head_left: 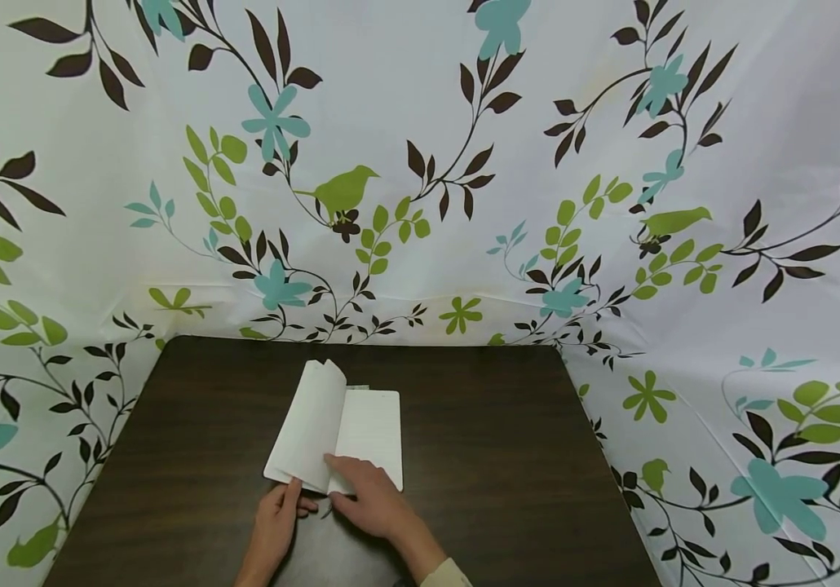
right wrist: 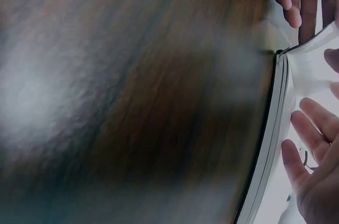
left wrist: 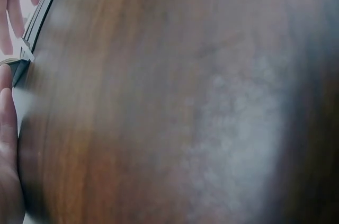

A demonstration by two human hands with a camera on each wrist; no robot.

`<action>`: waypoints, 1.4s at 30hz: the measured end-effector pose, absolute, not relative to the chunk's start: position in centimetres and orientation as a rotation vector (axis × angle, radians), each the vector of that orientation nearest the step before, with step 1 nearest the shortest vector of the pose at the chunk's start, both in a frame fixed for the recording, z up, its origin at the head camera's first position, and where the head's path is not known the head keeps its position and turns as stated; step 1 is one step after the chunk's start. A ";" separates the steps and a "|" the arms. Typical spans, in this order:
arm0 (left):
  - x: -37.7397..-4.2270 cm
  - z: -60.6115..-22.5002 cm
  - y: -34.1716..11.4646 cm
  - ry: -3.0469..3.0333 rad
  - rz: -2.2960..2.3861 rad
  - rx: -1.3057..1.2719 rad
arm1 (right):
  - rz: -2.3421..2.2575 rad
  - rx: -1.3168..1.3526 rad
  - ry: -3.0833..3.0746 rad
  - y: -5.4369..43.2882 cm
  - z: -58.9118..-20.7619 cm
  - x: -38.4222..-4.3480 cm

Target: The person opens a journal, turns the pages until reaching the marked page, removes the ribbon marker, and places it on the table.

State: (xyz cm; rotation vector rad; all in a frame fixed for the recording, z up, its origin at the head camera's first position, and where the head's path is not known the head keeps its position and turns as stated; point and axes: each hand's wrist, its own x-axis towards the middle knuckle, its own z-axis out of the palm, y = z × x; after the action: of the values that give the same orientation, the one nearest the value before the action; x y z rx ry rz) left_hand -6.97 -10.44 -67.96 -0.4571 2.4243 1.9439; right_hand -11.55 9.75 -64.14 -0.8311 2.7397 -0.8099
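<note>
An open notebook (head_left: pixel 370 428) with white, lined pages lies on the dark table. Its left-hand pages (head_left: pixel 310 428) bulge up and curve over towards the spine. At the lower left edge, my left hand (head_left: pixel 276 518) pinches the notebook, thumb on top and fingers underneath. My right hand (head_left: pixel 376 497) rests across the lower part near the spine, its fingertips at the curved page. In the right wrist view, that hand's fingers (right wrist: pixel 312 123) are spread and fairly straight over the white paper. The left wrist view catches only part of my left hand (left wrist: pixel 8 155) at its edge.
The dark wooden table (head_left: pixel 493 456) extends on both sides of the notebook. A small greenish tab (head_left: pixel 358 387) sticks out at the notebook's top edge. Behind and around the table hangs a white curtain (head_left: pixel 420 269) printed with leaves, flowers and birds.
</note>
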 end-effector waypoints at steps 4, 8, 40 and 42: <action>-6.9 -67.8 -10.5 2.411 1.963 -0.439 | -0.744 -0.870 2.764 9.3 -64.0 -11.4; -7.0 -67.8 -10.6 2.354 1.975 -0.430 | -0.725 -0.870 2.779 9.1 -63.9 -11.2; -7.0 -67.8 -10.1 2.422 1.935 -0.517 | -0.395 -0.843 2.900 12.8 -64.5 -12.7; -7.0 -67.8 -10.1 2.425 1.933 -0.515 | -0.353 -0.848 2.907 13.2 -64.5 -13.0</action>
State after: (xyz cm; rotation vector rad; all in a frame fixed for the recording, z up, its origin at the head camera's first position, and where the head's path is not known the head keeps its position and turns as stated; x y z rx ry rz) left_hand -7.03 -10.14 -67.76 -0.5151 2.4251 1.9334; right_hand -13.00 13.22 -64.50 -0.8479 2.9067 -0.3532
